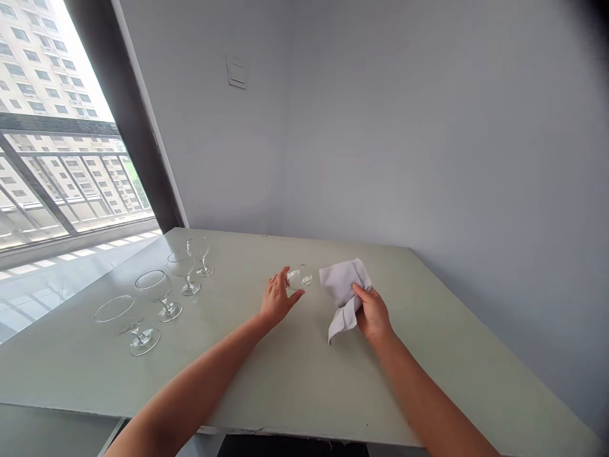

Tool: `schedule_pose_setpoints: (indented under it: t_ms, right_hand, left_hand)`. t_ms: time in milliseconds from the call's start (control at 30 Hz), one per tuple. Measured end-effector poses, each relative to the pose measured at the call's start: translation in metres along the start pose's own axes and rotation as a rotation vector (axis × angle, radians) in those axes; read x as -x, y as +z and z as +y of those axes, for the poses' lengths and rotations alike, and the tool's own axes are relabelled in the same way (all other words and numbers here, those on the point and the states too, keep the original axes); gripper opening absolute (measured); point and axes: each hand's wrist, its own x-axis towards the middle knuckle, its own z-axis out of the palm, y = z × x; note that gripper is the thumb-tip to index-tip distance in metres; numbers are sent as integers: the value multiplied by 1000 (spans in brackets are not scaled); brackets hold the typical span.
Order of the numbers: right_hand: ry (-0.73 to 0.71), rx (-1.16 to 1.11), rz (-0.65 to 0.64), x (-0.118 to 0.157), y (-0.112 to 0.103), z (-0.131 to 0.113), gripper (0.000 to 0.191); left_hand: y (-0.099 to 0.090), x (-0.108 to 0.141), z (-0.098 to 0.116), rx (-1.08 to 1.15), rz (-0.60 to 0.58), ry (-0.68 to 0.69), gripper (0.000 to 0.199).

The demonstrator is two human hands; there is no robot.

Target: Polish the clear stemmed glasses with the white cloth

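Clear round-bowled glass lies tipped on its side, its rim toward the right, held at its other end by the left hand. The fingers and thumb are closed around it and hide any stem it may have, and whether the glass touches the table is hard to tell. Just beside it, the right hand clamps a crumpled white cloth, fingers and thumb pressed together on the folds, with a loose corner trailing down to the table. Glass and cloth stay apart. Both hands are over a pale green table top. Further left, 4 stemmed clear glasses stand upright in a slanting line, running from the far corner by the window toward the near edge. Behind the table is a pale grey wall with a white square light switch. To the left, a tall window shows a metal balcony railing and a beige apartment block beyond
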Motion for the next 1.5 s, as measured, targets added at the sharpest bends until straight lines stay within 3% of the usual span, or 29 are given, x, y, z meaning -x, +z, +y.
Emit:
schedule_pose_setpoints:
  t_ms: [133, 267, 367, 500, 600, 700, 800, 967, 1067, 1167, 1233, 1300, 1400, 1433, 1467, 1500]
  right_hand:
    - [-248, 335, 20, 19, 41, -2, 29]
    - [-490, 843, -244, 34, 70, 9, 40]
    - [-588, 1062, -382, 35, 75, 13, 43]
    - [-429, 938, -534, 23, 63, 16, 41]
    - [-154, 657, -660, 13, 52, 22, 41]
    - [89, 398, -703, 12, 46, 32, 40]
    - [134, 286, -641, 16, 47, 38, 34]
    - [228, 156, -376, 15, 48, 34, 31]
    - [331, 52, -356, 11, 46, 27, 33]
    - [284, 184, -491, 12, 43, 18, 29]
    - [157, 367, -585, 14, 41, 10, 23]
    - [74, 513, -686, 14, 38, 0, 19]
    - [132, 535, -856, 9, 33, -7, 21]
    - [162, 508, -867, 6, 32, -6, 22]
    - [186, 471, -829, 4, 32, -2, 23]
    - [209, 420, -745, 2, 32, 2, 25]
  left_hand:
    - [-5, 0, -3, -80, 68, 116, 65]
    - [-8, 2, -4, -149, 125, 202, 63]
    - [-11, 2, -7, -229, 143, 242, 61]
    - [-13, 0, -11, -334, 151, 350, 60]
    - [-12, 0, -11, -383, 130, 461, 61]
    - [-10, 1, -8, -391, 62, 540, 61]
    - [-12, 0, -5, -381, 3, 564, 58]
    - [-19, -3, -2, -372, 5, 612, 45]
    - [-23, -5, -5, -362, 21, 606, 33]
    - [-29, -8, -8, -293, -92, 514, 26]
    - [-37, -11, -7, -183, -258, 390, 25]
    - [-45, -13, -5, 18, -557, 251, 26]
    - [-55, -15, 1, 310, -1048, 98, 33]
    - [-57, -15, 3, 330, -1095, 82, 34]
    - [-56, -15, 5, 290, -1042, 88, 34]
    - [-54, -13, 8, 204, -907, 121, 32]
